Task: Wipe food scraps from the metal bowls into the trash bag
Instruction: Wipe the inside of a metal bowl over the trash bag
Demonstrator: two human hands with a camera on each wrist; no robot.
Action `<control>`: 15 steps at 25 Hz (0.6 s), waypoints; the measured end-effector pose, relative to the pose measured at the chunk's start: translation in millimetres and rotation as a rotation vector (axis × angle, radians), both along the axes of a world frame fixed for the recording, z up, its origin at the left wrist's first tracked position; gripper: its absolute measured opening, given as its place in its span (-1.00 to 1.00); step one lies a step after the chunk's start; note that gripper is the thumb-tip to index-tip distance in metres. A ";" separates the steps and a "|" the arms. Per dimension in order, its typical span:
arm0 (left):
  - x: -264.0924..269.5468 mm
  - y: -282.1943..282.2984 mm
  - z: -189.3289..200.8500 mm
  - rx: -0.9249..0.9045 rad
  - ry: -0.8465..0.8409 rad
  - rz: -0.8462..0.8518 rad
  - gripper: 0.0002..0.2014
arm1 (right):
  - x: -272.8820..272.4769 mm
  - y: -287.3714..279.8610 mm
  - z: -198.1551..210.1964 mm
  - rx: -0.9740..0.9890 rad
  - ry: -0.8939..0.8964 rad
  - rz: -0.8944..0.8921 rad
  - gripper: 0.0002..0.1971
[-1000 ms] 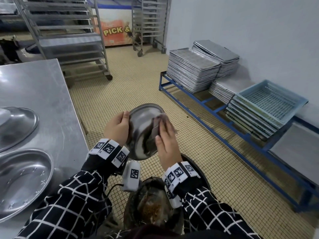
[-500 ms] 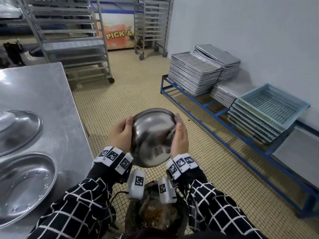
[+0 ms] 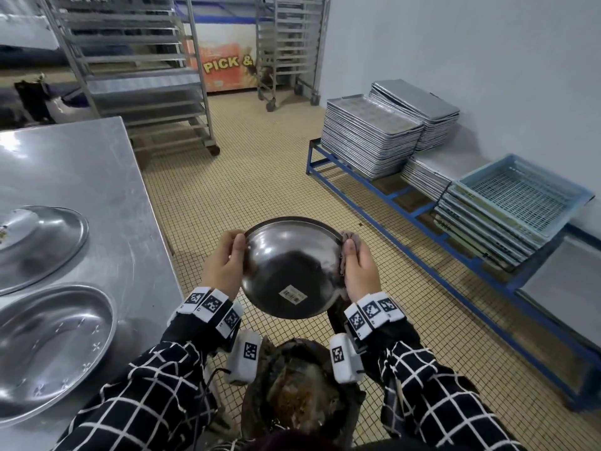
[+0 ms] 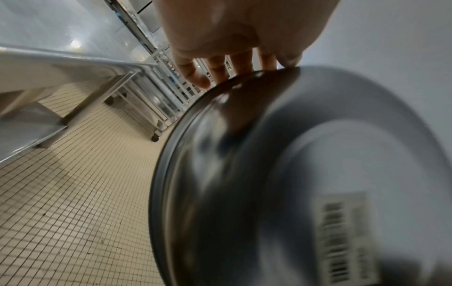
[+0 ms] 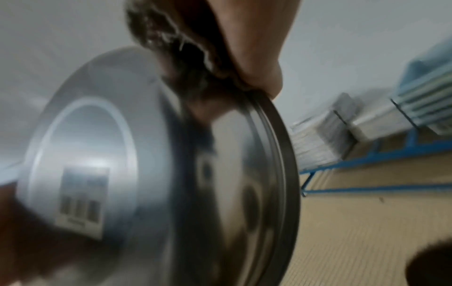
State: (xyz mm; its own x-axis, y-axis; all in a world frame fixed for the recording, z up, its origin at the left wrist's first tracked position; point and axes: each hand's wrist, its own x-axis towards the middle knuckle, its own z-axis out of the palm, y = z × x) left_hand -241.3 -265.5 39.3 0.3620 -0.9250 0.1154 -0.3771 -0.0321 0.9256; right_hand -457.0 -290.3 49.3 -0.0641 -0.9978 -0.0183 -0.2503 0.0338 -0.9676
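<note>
Since the earlier frame the bowl (image 3: 291, 266) is turning over, its stickered underside now facing up toward the person. Nearest, the trash bag (image 3: 300, 390) is sitting open below the wrists, scraps inside. Above it, the left hand (image 3: 224, 266) is gripping one rim with curled fingers, while the right hand (image 3: 359, 271) is clamping the opposite rim with the rag (image 3: 348, 237) pinched against it. Wiping looks finished for this bowl; next probably comes setting it on the desk (image 3: 81, 177) beside two more bowls (image 3: 48, 346).

Black white-checked sleeves (image 3: 156, 385), silver bowl (image 3: 292, 271), blue crate (image 3: 523, 193).
</note>
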 end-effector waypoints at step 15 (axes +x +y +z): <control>-27.9 -6.1 35.7 -0.001 0.024 -0.126 -0.68 | 42.9 14.0 -0.5 -0.647 0.624 -0.054 -0.58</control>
